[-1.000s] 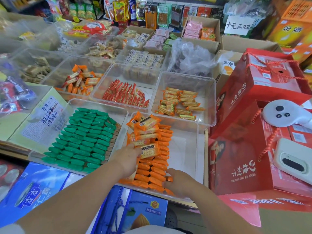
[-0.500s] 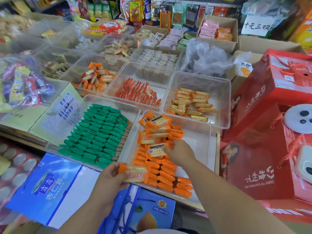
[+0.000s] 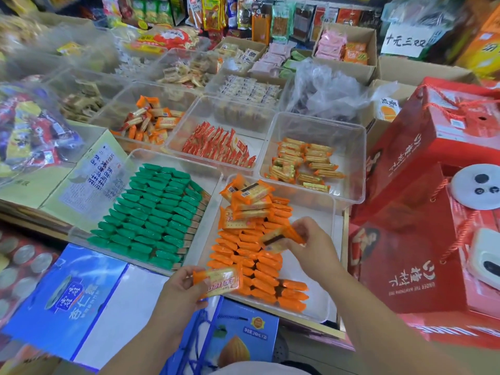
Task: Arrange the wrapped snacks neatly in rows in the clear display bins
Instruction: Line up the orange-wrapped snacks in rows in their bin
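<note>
Right hand (image 3: 311, 243) now grips a second packet (image 3: 281, 236) lifted from the six-o'clock bin (image 3: 313, 209); left hand (image 3: 177, 292) pinches its orange wafer packet (image 3: 220, 280); two await rowing

White sign (image 3: 404, 40) reads 十元三双; red box (image 3: 411, 282) bears 山楂树下 and UNDER THE HAWTHORN TREE, inverted; blue carton (image 3: 67, 304) shows 杏仁露; almond box (image 3: 255, 334) marks 240mL×20.

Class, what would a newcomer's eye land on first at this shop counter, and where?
Rows of green wrapped snacks fill the clear bin left of centre. In front, the left hand grips an orange wrapped snack and the right hand a second orange snack at the clear plastic bin of orange packs. Red gift boxes crowd the right.
</note>
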The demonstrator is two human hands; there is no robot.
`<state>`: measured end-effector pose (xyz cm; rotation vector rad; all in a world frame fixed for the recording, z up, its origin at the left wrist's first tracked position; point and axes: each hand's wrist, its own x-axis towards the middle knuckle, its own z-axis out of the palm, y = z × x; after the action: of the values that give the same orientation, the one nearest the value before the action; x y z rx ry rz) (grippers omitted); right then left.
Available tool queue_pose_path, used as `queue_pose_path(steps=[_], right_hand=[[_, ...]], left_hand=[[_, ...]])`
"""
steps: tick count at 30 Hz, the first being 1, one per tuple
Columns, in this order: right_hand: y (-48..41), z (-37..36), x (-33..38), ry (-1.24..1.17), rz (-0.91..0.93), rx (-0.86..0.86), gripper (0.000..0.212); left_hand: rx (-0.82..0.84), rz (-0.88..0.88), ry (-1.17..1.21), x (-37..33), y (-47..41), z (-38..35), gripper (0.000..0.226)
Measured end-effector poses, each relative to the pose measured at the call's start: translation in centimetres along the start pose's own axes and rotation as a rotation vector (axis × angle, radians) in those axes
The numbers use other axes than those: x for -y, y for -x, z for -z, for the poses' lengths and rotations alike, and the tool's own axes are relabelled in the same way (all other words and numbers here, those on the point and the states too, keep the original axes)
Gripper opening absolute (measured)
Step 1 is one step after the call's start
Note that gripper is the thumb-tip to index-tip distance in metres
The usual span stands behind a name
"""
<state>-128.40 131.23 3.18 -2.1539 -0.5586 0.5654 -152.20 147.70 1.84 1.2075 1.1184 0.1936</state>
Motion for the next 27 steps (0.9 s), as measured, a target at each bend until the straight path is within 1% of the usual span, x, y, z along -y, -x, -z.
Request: queue_pose_path(steps=[2, 4, 7, 9, 11, 13, 17, 20, 22, 25, 27], right_hand=[[1.3, 2.0, -0.7, 0.106, 0.044, -0.016, 0.031], [2.5, 3.1, -1.3, 0.223, 0.087, 0.028, 0.031], [3.3, 2.9, -2.2, 0.505, 0.147, 0.105, 0.021], [3.2, 1.8, -2.6, 0.732, 0.144, 0.199, 0.011], [2.9, 0.3, -3.0, 0.830, 0.095, 0.344, 0.013], [2.8, -0.9, -3.3, 0.835, 0.054, 0.437, 0.022], [2.7, -2.4, -3.3, 0.707, -0.051, 0.496, 0.034], [2.5, -3.1, -3.0, 0.552, -0.172, 0.558, 0.033], [2.3, -3.3, -3.1, 0.480, -0.218, 0.593, 0.046], [2.4, -3.6, -3.4, 0.527, -0.235, 0.623, 0.073], [2.4, -4.0, -3.6, 0.549, -0.235, 0.594, 0.076]], left_hand=[[-0.046, -0.059, 0.011, 0.0, 0.0, -0.3, 0.016], [-0.068, -0.093, 0.044, 0.0, 0.0, -0.6, 0.017], [-0.035, -0.101, 0.035, -0.1, 0.0, -1.3, 0.017], [-0.018, -0.107, 0.012, -0.2, 0.0, -1.6, 0.018], [-0.004, -0.114, -0.002, -0.4, 0.0, -1.9, 0.018], [0.013, -0.118, -0.005, -0.7, 0.1, -2.1, 0.019], [0.032, -0.134, -0.016, -1.1, 0.3, -2.5, 0.017], [0.024, -0.142, -0.019, -1.3, 0.5, -2.8, 0.016], [0.022, -0.139, -0.032, -1.3, 0.5, -2.8, 0.017], [0.007, -0.130, -0.066, -1.1, 0.5, -2.6, 0.017], [-0.003, -0.126, -0.073, -0.9, 0.5, -2.5, 0.018]])
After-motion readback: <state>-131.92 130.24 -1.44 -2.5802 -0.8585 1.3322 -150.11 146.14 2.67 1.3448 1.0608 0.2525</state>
